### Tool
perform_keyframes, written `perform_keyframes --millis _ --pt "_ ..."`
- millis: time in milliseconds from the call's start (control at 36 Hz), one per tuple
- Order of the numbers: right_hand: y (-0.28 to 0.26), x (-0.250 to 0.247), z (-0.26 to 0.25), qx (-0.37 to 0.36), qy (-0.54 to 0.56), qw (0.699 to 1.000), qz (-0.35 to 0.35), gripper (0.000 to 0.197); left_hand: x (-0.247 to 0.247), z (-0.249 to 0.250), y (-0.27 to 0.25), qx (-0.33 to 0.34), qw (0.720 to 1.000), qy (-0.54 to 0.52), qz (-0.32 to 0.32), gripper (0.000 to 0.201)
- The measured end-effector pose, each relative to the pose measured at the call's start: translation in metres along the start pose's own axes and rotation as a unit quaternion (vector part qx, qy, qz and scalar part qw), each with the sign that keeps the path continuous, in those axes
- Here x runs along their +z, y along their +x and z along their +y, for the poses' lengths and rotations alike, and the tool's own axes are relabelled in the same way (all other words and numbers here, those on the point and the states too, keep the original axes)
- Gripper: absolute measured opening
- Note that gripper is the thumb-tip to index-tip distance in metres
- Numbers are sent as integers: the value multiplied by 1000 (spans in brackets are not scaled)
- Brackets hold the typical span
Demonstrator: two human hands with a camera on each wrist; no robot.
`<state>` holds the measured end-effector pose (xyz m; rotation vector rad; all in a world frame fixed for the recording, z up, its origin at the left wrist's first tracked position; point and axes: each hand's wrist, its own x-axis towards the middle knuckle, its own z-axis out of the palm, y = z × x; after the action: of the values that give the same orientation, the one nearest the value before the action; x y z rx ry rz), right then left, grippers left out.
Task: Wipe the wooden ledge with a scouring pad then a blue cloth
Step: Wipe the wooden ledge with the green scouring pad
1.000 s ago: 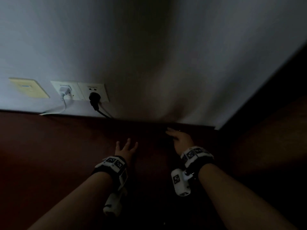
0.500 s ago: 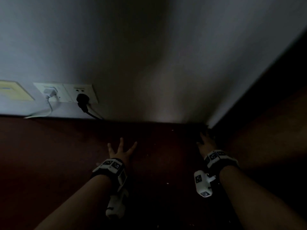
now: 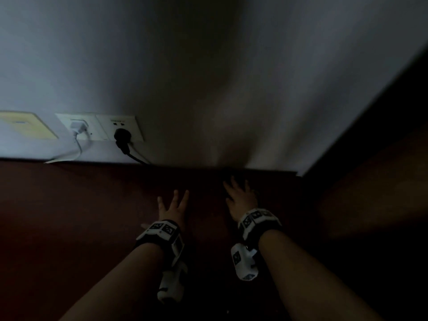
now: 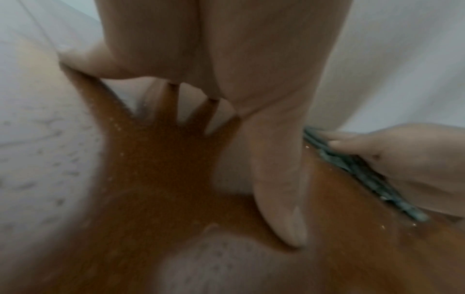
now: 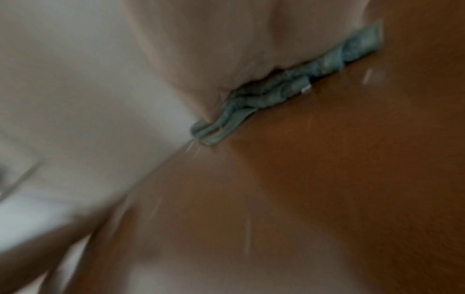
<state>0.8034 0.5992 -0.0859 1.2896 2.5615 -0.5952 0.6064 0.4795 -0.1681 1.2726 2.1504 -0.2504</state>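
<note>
My left hand (image 3: 172, 208) lies flat on the dark red-brown wooden ledge (image 3: 69, 205), fingers spread and holding nothing. My right hand (image 3: 239, 195) is a little further right, close to the wall, and presses down with straight fingers on a crumpled blue-grey cloth (image 5: 276, 93). The left wrist view shows the cloth (image 4: 365, 173) squeezed flat under the right hand (image 4: 402, 159). In the dim head view the cloth is hidden beneath that hand. Pale specks dot the ledge (image 4: 156, 169). I see no scouring pad.
A white wall (image 3: 208, 77) rises behind the ledge. On it at the left are a double socket (image 3: 99, 127) with a white plug (image 3: 78, 128) and a black plug (image 3: 122, 135), their cables trailing onto the ledge. A dark side panel (image 3: 370, 181) closes the right corner.
My right hand slid right into the corner with the cloth, then came back left. The left hand stayed flat in place.
</note>
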Motion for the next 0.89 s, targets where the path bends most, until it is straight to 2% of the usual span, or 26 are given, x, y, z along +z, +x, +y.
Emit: perform_keyframes --millis 56,83,167,222,278,333,389,417,472,500,556,611,667,694,778,889 --pt "-9 7 -2 -70 20 997 7 59 -9 11 -19 -17 1000 -18 0 131" --pt "-12 12 -1 -100 48 994 -7 60 -12 15 -29 -27 999 -42 1 129" --pt "-20 14 7 -143 200 968 -44 54 -28 31 -65 -53 994 -98 -20 104" --pt "-27 2 14 -131 224 965 -37 48 -29 29 -77 -39 994 -96 -17 107" --pt "-30 -12 24 -112 239 965 2 45 -28 19 -78 -31 996 -85 -24 106" --pt "-35 -29 36 -67 330 941 43 43 -32 7 -75 -18 997 -61 -46 103" --pt "-37 -41 55 -8 376 923 79 42 -38 0 -76 8 997 -35 -62 102" --pt "-38 -46 65 22 376 922 96 41 -39 -4 -77 12 998 -21 -62 101" --pt "-39 -52 87 81 372 916 130 38 -33 -12 -78 -43 997 -26 -54 97" --pt "-42 -56 95 109 362 914 148 37 -29 -15 -79 -76 995 -35 -50 99" --pt "-40 -61 108 174 354 904 163 38 -17 -20 -78 -92 995 -39 -21 107" --pt "-35 -59 114 234 307 916 114 43 -11 -24 -76 -96 994 -59 -1 113" --pt "-30 -51 112 275 188 942 35 53 -14 -23 -80 -108 991 -83 -15 116" --pt "-26 -44 109 291 129 948 18 61 -15 -22 -83 -109 990 -84 -22 117" --pt "-17 -25 87 312 79 947 1 80 -16 -19 -85 -114 989 -94 -28 121" --pt "-10 -22 37 240 39 969 -32 78 -21 -15 -84 -117 989 -81 -41 121"
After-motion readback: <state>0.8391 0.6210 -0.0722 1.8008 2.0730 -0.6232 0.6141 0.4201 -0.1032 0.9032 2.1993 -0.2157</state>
